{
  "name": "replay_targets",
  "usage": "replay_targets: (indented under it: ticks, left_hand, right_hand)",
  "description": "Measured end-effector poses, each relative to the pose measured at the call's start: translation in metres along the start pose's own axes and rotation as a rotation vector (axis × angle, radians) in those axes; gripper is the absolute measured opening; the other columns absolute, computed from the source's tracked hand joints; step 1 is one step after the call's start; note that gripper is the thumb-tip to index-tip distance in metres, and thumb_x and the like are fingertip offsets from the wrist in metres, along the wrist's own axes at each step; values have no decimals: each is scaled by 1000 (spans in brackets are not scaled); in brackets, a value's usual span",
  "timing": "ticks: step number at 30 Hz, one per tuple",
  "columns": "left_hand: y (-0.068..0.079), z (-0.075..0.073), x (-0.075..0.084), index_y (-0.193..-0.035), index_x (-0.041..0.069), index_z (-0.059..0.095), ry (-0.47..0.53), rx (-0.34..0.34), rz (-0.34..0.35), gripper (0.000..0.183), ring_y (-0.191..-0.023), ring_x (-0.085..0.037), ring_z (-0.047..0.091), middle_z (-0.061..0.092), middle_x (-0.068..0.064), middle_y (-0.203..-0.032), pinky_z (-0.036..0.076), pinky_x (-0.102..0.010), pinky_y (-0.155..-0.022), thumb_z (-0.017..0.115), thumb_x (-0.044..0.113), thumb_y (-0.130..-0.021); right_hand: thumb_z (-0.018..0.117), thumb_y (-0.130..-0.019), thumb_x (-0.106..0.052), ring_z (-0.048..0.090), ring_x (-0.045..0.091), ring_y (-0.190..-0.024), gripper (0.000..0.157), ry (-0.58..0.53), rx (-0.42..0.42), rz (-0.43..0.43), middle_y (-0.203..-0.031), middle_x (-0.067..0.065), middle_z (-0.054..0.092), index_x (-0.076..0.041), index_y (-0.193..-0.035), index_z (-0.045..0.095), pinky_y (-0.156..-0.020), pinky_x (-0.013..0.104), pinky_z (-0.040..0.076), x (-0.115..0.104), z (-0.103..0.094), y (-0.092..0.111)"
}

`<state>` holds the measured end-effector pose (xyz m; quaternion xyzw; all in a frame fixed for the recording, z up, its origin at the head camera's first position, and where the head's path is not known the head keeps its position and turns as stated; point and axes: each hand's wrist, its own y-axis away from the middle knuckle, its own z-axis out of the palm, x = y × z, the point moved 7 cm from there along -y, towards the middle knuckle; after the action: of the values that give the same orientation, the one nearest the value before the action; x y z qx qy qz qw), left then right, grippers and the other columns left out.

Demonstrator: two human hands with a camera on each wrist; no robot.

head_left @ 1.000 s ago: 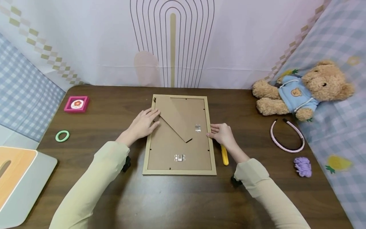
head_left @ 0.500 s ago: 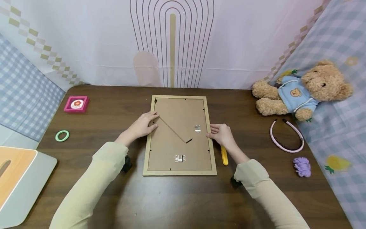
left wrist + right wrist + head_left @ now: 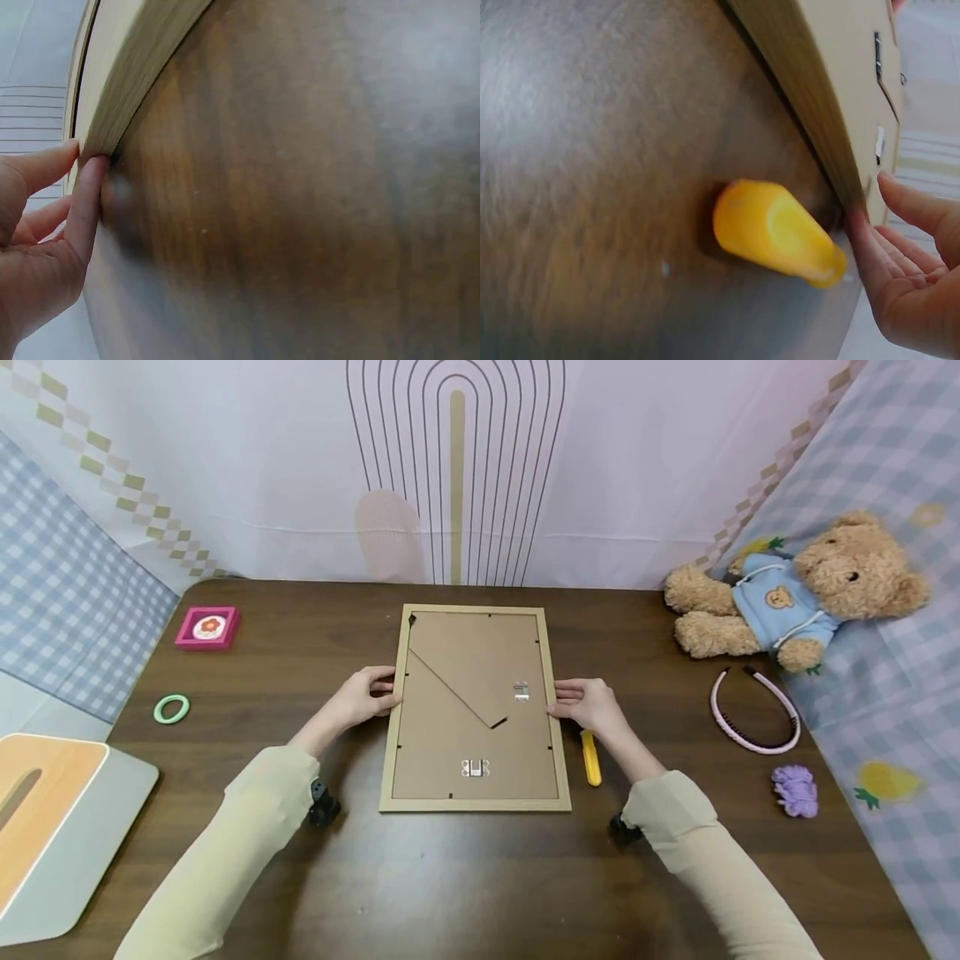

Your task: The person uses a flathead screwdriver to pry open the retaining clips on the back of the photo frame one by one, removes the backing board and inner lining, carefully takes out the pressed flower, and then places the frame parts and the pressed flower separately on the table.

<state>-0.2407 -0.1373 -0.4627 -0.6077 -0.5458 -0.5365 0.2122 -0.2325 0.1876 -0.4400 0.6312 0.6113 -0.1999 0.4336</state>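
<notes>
A picture frame point(image 3: 450, 743) with a pale wood border lies back side up on the dark table. Its brown backing carries metal hangers point(image 3: 475, 767) and a slanted stand leg point(image 3: 442, 647) lying flat. At the left edge my left hand point(image 3: 358, 695) holds the border, thumb on top; in the left wrist view a fingertip point(image 3: 94, 166) touches its lower side. My right hand point(image 3: 588, 703) pinches the right edge likewise, with a finger point(image 3: 866, 236) low against the border. Just below that hand lies a yellow-handled tool point(image 3: 591, 760), its far end hidden.
On the left are a pink box point(image 3: 207, 628), a green ring point(image 3: 171, 709) and a white box with a wooden top point(image 3: 75, 843). To the right lie a teddy bear point(image 3: 787, 597), a headband point(image 3: 753, 710) and a purple scrunchie point(image 3: 795, 791).
The stand leg has gone from raised to flat against the backing. My left hand has moved off it, down to the frame's left edge. My right hand has stayed at the right edge.
</notes>
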Motion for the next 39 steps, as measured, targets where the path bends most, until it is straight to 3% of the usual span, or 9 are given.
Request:
replay_targets:
  ticks: [6, 11, 16, 23, 29, 39]
  left_hand:
    - [5, 2, -4, -144, -5, 22, 57, 28, -25, 60, -124, -39, 45, 39, -33, -135, 55, -32, -84, 52, 1, -92]
    - [6, 2, -5, -145, -4, 22, 48, 38, -33, 61, -123, -38, 46, 41, -33, -133, 56, -30, -82, 52, 2, -92]
    - [5, 1, -7, -145, -2, 23, 57, 48, -46, 60, -124, -38, 45, 42, -33, -133, 55, -31, -83, 52, 2, -92]
    - [7, 2, -7, -145, -3, 23, 57, 44, -39, 60, -126, -39, 44, 42, -34, -134, 54, -37, -88, 51, 2, -93]
    - [9, 3, -8, -145, -3, 24, 68, 52, -31, 60, -126, -39, 44, 43, -34, -133, 54, -35, -87, 52, 2, -92]
    - [8, 2, -9, -144, -3, 24, 65, 56, -11, 60, -125, -39, 44, 43, -34, -133, 55, -32, -85, 53, 2, -92]
  right_hand:
    - [70, -82, -18, 64, 31, -102, 46, 67, 31, 16, -114, 24, 64, 5, -119, 59, -86, 34, 54, 6, -22, 10]
    - [70, -82, -26, 66, 21, -84, 51, 175, 16, 90, -110, 24, 62, 4, -121, 56, -70, 23, 51, 22, -35, 18]
    - [73, -79, -31, 64, 9, -65, 54, 216, -66, 181, -97, 17, 62, 7, -114, 55, -61, 24, 51, 34, -29, 27]
    - [76, -76, -27, 62, 9, -59, 44, 275, -146, 295, -91, 15, 61, 7, -98, 59, -60, 26, 57, 45, -18, 35]
    - [69, -80, -17, 58, 7, -63, 31, 211, -183, 296, -80, 6, 60, 9, -95, 62, -62, 24, 57, 51, -20, 33]
    - [60, -89, -17, 54, 1, -66, 39, 54, -62, 182, -87, 7, 61, 14, -111, 50, -63, 20, 53, 40, -36, 23]
